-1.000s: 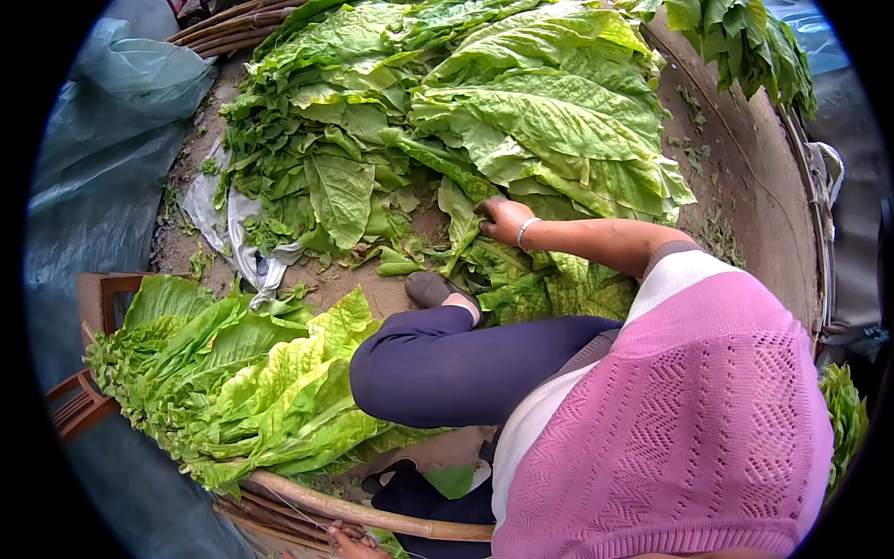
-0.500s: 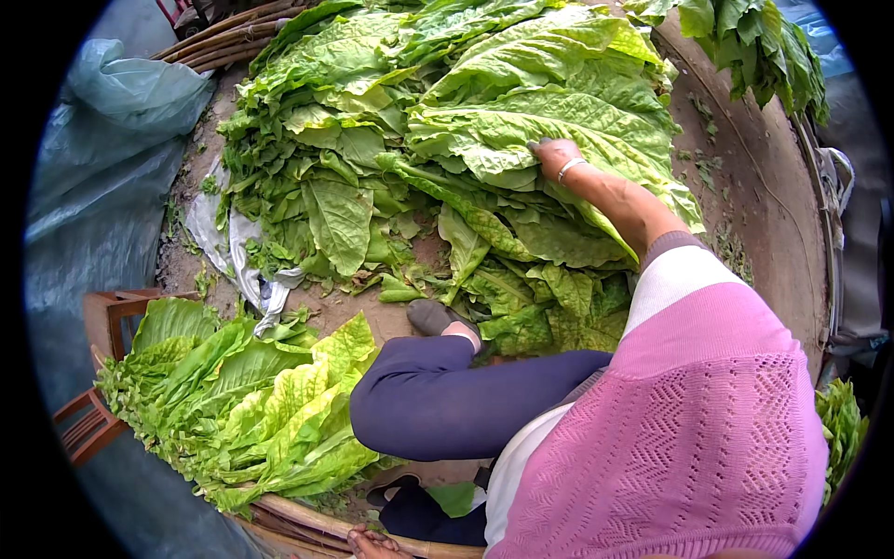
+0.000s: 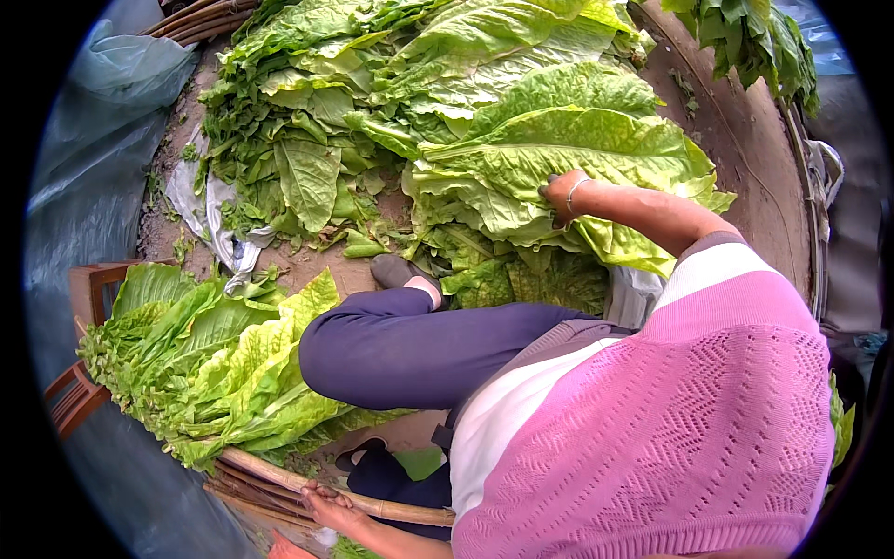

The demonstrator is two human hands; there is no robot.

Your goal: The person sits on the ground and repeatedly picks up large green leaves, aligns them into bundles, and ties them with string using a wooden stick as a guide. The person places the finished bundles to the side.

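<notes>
A sheaf of broad yellow-green leaves (image 3: 596, 140) lies across the near side of the big leaf pile (image 3: 372, 84). My right hand (image 3: 565, 194), with a thin bracelet at the wrist, is closed on the stalk side of this sheaf. At the lower edge my left hand (image 3: 328, 506) overlaps a bamboo pole (image 3: 391, 510), fingers curled together. What it pinches, if anything, is too small to make out. Beside the pole's left end rests a second heap of leaves (image 3: 214, 363), stalks toward the left.
Blue plastic sheeting (image 3: 102, 186) covers the left side. A brown wooden chair (image 3: 79, 401) stands by the second heap. A leaf bunch (image 3: 759, 47) hangs at top right. More poles (image 3: 209, 23) lie at the top left. My bent leg (image 3: 400, 349) is between the two leaf heaps.
My right hand has drawn the leaf sheaf off the pile toward me, downward in the picture. My left hand and the pole now show more fully as the view shifts.
</notes>
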